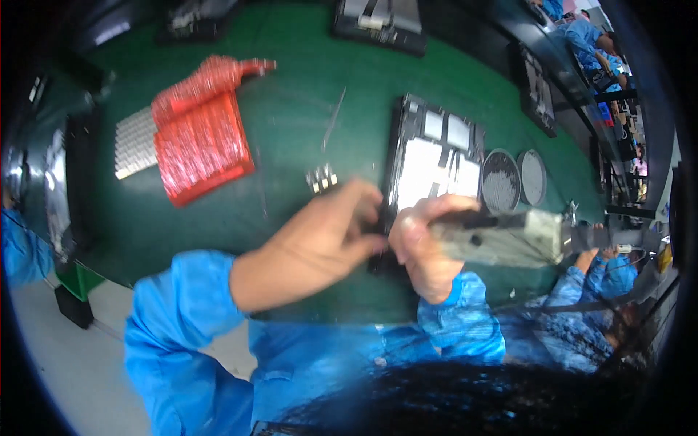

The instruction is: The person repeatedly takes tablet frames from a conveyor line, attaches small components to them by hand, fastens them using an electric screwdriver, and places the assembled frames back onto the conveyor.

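A flat black electronic unit with white panels [422, 163] lies in front of me on the green table. My left hand [313, 236] is at its near left edge, thumb and fingers curved and apart, with nothing visible between them. In my right hand [427, 251] is a pale, blurred power screwdriver [502, 236], held over the unit's near end. Its body points off to the right, where a dark cable end shows. My right fingers wrap round its front, and its tip is hidden. Just beyond my left hand sit several small metallic pieces [321, 179].
Red bubble wrap [203, 142] and a pale ridged tray [136, 144] lie at the left on the green tabletop [291, 123]. Two round dishes [500, 180] stand right of the unit. More black units [382, 25] line the far edge. Co-workers in blue [587, 40] sit at the right.
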A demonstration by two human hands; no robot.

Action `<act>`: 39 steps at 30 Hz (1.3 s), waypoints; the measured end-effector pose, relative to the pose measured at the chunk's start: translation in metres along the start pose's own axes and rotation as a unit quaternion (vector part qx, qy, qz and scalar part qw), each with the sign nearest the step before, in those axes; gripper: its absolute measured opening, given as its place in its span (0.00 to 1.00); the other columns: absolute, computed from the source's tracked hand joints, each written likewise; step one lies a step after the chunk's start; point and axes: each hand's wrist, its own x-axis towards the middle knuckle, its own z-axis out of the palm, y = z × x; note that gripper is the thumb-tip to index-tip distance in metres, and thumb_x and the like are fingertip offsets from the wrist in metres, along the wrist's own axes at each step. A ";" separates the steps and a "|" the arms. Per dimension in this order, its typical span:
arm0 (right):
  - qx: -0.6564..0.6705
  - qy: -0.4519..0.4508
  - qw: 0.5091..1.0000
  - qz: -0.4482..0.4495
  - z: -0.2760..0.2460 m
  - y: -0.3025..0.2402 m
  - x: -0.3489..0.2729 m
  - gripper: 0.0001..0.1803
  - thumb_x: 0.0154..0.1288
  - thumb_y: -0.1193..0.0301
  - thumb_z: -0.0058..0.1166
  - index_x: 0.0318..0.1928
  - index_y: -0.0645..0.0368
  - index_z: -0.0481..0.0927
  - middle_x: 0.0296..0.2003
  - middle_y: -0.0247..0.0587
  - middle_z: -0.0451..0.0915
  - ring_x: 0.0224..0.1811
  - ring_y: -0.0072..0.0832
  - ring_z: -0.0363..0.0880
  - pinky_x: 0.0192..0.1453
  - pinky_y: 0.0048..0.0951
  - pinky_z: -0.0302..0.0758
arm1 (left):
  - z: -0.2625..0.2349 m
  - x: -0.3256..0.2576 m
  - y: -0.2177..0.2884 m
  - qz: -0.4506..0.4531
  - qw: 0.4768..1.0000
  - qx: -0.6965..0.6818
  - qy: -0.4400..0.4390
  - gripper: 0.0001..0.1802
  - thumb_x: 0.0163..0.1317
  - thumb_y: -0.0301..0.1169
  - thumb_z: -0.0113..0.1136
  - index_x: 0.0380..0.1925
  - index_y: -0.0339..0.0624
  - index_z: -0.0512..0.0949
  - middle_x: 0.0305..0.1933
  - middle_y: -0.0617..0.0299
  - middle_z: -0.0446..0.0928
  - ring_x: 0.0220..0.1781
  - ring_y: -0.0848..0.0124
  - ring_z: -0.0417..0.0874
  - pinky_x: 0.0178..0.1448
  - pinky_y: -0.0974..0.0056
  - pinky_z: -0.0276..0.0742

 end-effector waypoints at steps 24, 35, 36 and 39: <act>0.222 0.279 0.914 -0.194 -0.150 -0.040 0.019 0.17 0.72 0.71 0.53 0.59 0.55 0.70 0.21 0.24 0.61 0.17 0.12 0.56 0.20 0.16 0.56 | 0.035 0.102 0.072 0.053 0.913 -0.392 0.100 0.43 0.68 0.31 0.62 0.75 0.33 0.48 0.70 0.49 0.66 0.69 0.63 0.70 0.67 0.55 0.74; 0.160 0.351 0.910 -0.151 -0.198 -0.020 0.007 0.20 0.71 0.69 0.56 0.59 0.60 0.70 0.22 0.22 0.60 0.19 0.13 0.57 0.21 0.18 0.56 | -0.022 0.220 0.062 0.323 0.818 0.359 0.311 0.29 0.48 0.35 0.75 0.51 0.38 0.79 0.52 0.48 0.76 0.59 0.50 0.74 0.64 0.52 0.70; 0.169 0.270 0.925 -0.208 -0.214 0.000 0.010 0.21 0.69 0.71 0.55 0.60 0.60 0.69 0.24 0.22 0.62 0.19 0.13 0.58 0.22 0.18 0.56 | -0.051 0.199 0.064 0.324 0.778 0.426 0.329 0.34 0.43 0.38 0.78 0.52 0.39 0.78 0.55 0.49 0.76 0.59 0.50 0.74 0.65 0.50 0.69; 0.185 0.268 0.925 -0.195 -0.205 -0.016 0.023 0.20 0.70 0.71 0.52 0.60 0.60 0.69 0.26 0.25 0.62 0.19 0.14 0.58 0.22 0.20 0.56 | -0.138 0.192 0.002 0.066 0.782 0.526 0.329 0.59 0.32 0.53 0.83 0.66 0.44 0.68 0.60 0.42 0.74 0.64 0.47 0.72 0.65 0.49 0.71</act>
